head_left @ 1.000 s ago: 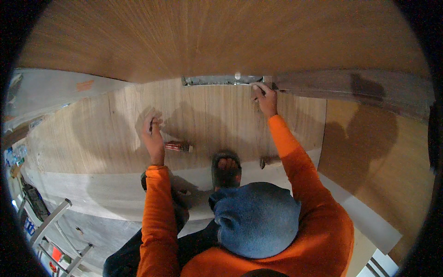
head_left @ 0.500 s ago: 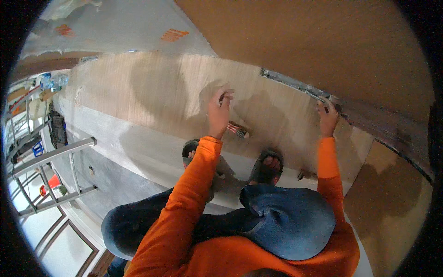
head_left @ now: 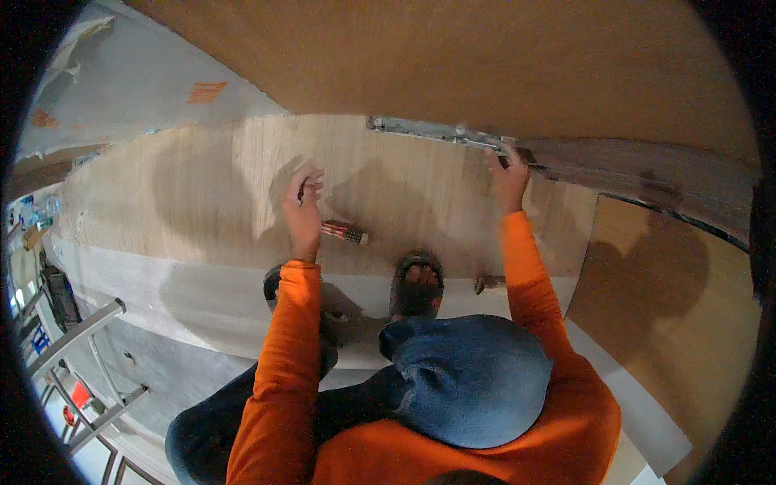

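My left hand is held over the pale wood-grain board, its fingers curled in. A dark patch shows between thumb and fingers, too unclear to name. My right hand reaches to the narrow gap at the foot of the brown panel. Its bent fingertips are at the gap's right part, beside a thin dark piece, and what they pinch, if anything, is hidden. Just right of my left hand, a small stubby object with stripes, stars and a pale end lies on the board.
My sandalled foot stands at the board's near edge, with a small brown piece to its right. A metal ladder is at left. Another brown board lies at right, and a grey surface is at far left.
My view has swung to the right, so the scene sits further left in the picture. Both hands keep nearly the same places over the board and at the gap.
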`<state>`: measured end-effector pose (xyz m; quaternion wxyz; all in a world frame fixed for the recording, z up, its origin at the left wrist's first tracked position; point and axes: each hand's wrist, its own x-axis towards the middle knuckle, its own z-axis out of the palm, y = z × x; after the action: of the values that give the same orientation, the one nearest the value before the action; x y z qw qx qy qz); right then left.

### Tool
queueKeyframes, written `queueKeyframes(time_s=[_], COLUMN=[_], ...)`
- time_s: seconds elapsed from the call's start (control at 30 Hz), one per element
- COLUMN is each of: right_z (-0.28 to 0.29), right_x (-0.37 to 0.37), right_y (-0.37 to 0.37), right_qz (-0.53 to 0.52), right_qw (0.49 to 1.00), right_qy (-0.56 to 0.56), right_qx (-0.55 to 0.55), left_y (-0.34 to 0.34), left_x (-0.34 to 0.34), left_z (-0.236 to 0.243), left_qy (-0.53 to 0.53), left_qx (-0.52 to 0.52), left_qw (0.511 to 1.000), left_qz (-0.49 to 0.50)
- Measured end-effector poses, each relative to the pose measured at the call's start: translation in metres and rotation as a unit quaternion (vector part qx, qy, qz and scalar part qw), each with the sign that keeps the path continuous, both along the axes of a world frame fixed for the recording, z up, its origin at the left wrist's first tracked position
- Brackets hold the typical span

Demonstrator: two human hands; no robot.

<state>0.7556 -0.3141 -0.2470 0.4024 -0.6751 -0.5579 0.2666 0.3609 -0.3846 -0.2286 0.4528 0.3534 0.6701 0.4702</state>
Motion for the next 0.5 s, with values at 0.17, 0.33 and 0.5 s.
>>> queueKeyframes(time_s=[0.17,0.33,0.5], right_z=[0.010,0.010,-0.005], right_x=[-0.004,-0.010,0.003], right_y=[0.000,0.006,0.013], right_qz=[0.002,0.033,0.069], right_qw=[0.997,0.987,0.981], right_qy=[-0.056,-0.148,-0.171], right_qx=[-0.058,-0.053,-0.060], left_y=[0.000,-0.002,0.000], left_x=[-0.008,-0.006,-0.002], left_z=[-0.007,-0.004,0.002], left_qy=[-0.007,-0.006,0.000], left_qx=[0.007,0.002,-0.001], left_qw=[1.000,1.000,1.000], left_qz=[-0.011,-0.020,-0.025])
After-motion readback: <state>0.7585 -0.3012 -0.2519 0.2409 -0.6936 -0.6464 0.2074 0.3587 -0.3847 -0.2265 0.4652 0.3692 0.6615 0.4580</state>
